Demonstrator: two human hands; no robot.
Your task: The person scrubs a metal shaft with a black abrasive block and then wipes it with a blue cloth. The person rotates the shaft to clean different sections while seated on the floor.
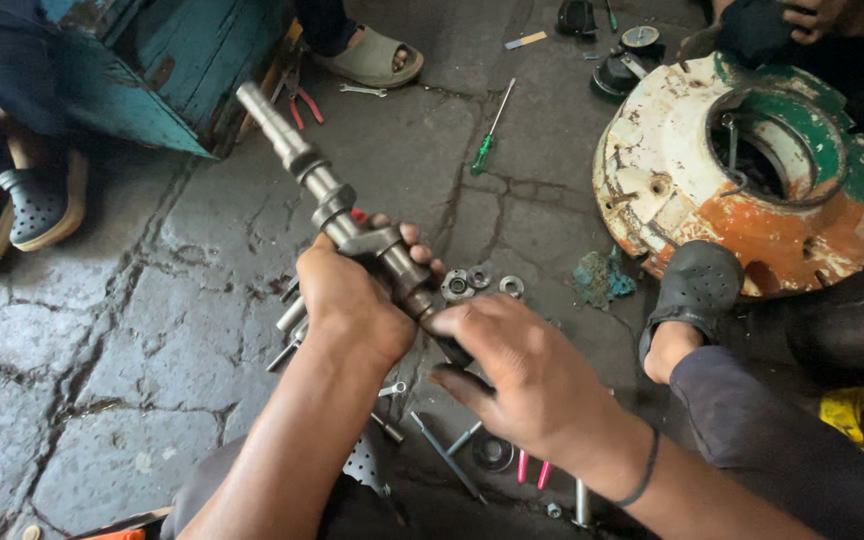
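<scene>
Head view: both hands hold a stepped steel shaft (337,195) tilted above the cracked stone floor (102,380).
Left hand (352,300) is closed around the middle, right hand (522,365) pinches the lower end. I judge the greasy shaft could slip and fall onto the loose bearings (462,284) and washer (512,286) below.

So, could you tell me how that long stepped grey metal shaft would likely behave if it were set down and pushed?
The long stepped grey metal shaft looks solid, so probably rigid and heavy for its size. Its round sections suggest rolling, though the clamp-like collar gripped by the left hand might stop that. The right hand holds its lower end.
</scene>
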